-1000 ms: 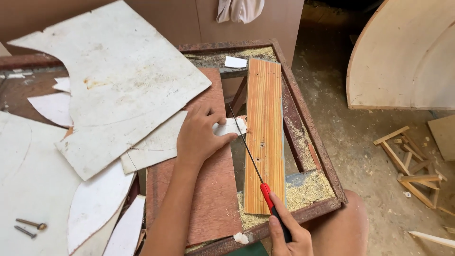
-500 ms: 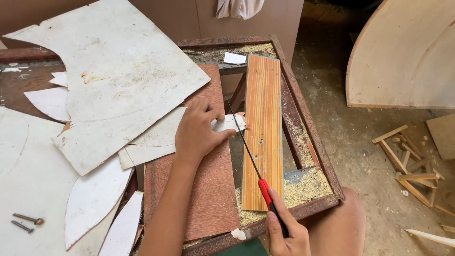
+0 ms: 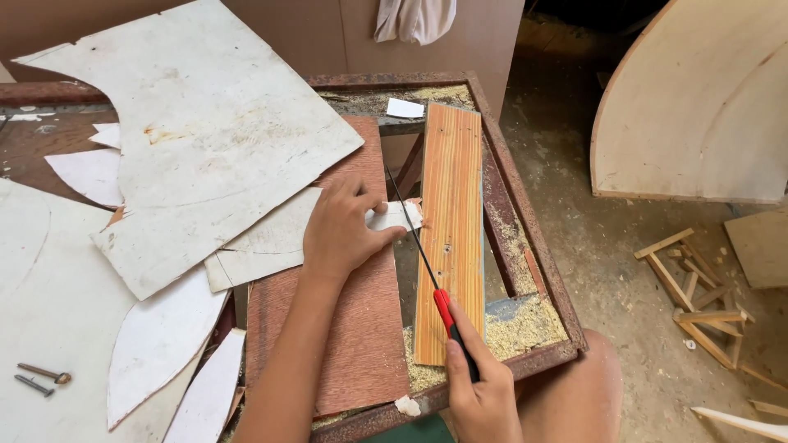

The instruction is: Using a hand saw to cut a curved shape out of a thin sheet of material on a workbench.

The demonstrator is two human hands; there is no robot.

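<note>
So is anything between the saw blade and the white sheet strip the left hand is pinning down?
Nothing visible. The right hand holds the red-handled saw with its thin blade reaching the white sheet strip, which the left hand presses onto the reddish board.

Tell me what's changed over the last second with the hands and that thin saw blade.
Very little. The right hand keeps its grip on the red-handled saw, with the blade at much the same slant beside the orange plank. The left hand still presses the thin white sheet onto the reddish board. Mainly the view shifted slightly; the plank, the large white cut-out and the two screws stayed where they were.
</note>
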